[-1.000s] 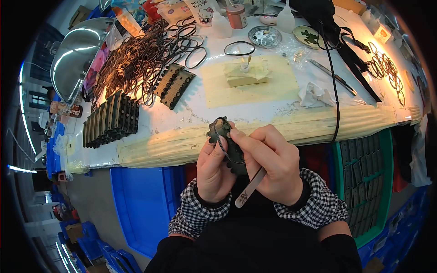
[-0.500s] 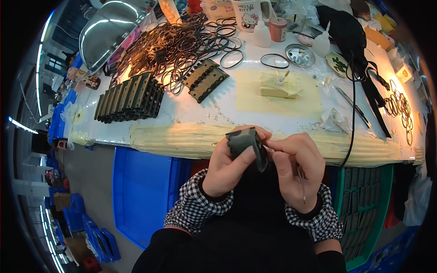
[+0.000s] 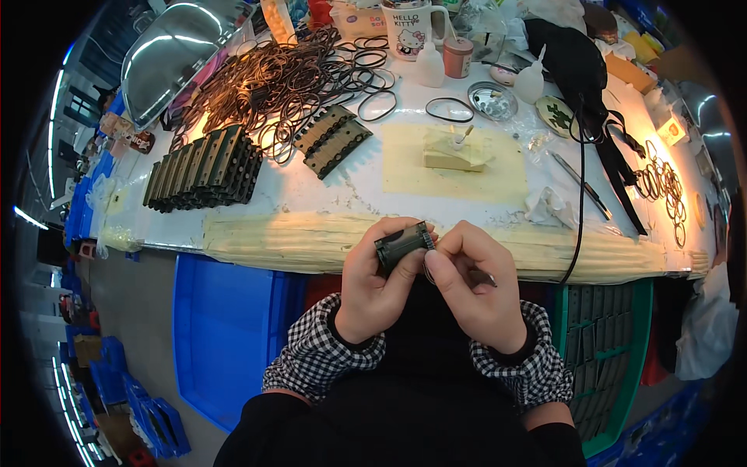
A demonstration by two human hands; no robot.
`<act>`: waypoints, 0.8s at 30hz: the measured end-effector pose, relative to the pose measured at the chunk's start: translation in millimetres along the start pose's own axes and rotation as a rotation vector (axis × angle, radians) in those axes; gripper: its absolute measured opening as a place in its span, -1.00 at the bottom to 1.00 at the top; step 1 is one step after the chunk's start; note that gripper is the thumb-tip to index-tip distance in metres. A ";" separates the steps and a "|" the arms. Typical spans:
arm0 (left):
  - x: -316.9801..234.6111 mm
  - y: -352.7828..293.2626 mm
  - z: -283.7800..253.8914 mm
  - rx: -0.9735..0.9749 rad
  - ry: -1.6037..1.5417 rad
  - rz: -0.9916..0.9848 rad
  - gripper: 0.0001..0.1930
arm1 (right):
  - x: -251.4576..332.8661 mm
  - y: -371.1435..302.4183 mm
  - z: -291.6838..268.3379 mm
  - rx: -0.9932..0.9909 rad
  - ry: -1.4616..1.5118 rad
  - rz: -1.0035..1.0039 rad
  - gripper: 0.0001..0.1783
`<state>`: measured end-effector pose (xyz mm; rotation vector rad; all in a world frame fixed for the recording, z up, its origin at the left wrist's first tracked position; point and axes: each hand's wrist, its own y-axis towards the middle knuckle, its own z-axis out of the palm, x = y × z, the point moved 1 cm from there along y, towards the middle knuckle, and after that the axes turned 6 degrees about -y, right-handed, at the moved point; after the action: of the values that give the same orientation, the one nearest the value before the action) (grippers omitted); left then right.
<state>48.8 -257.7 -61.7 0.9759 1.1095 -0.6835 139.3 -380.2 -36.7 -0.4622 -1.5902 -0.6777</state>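
Observation:
My left hand (image 3: 377,284) grips a small dark rectangular part (image 3: 403,246) just in front of the table's near edge. My right hand (image 3: 471,284) pinches the right end of the same part with thumb and forefinger, and a thin metal tool (image 3: 484,275) lies under its fingers. Both checked sleeves come up from the lower edge. On the table lie a row of similar dark parts (image 3: 204,167), a shorter group of them (image 3: 333,140) and a heap of black rubber rings (image 3: 288,74).
A yellow mat (image 3: 498,183) with a pale block (image 3: 451,152) lies at the table's middle. A mug, small bottles, a metal dish (image 3: 492,100) and a black cable (image 3: 580,187) stand behind. A blue bin (image 3: 226,327) and a green crate (image 3: 611,350) sit below.
My hands have turned the dark part so its long face points up, and my right fingers have closed on its right end. The view has tilted down toward the table edge.

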 end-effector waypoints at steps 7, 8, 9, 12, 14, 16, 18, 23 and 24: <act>0.3 3.7 0.4 0.034 -0.098 -0.011 -0.70 | -8.8 -1.1 6.8 -0.033 0.083 -0.004 -0.84; 0.6 3.5 0.0 0.037 -0.117 -0.034 -0.69 | -5.9 -0.9 7.1 -0.042 0.010 -0.023 -0.84; 0.8 3.7 -0.2 0.045 -0.136 -0.058 -0.69 | -2.8 -1.0 7.3 -0.056 -0.062 -0.041 -0.84; 1.7 3.7 -7.9 0.075 -0.301 -0.152 -0.65 | 6.2 -2.5 14.8 -0.096 -0.085 -0.079 -0.86; 1.7 5.8 -8.0 0.032 -0.452 -0.208 -0.60 | 4.6 -2.6 18.3 -0.119 -0.276 -0.232 -0.88; 2.3 7.2 -10.3 0.050 -0.508 -0.199 -0.60 | 1.5 -2.7 24.8 -0.172 -0.399 -0.350 -0.88; 0.8 9.8 -8.3 0.024 -0.552 -0.188 -0.65 | 1.2 -3.0 27.5 -0.190 -0.433 -0.392 -0.86; -1.2 9.5 -7.4 -0.017 -0.617 -0.283 -0.69 | 0.9 -5.3 31.1 -0.190 -0.551 -0.465 -0.85; -1.3 9.5 -6.7 -0.025 -0.627 -0.301 -0.70 | 1.5 -5.6 31.6 -0.190 -0.569 -0.470 -0.85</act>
<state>53.7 -247.5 -58.5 0.5106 0.7038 -1.1242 111.8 -363.6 -37.5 -0.4457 -2.2174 -1.1305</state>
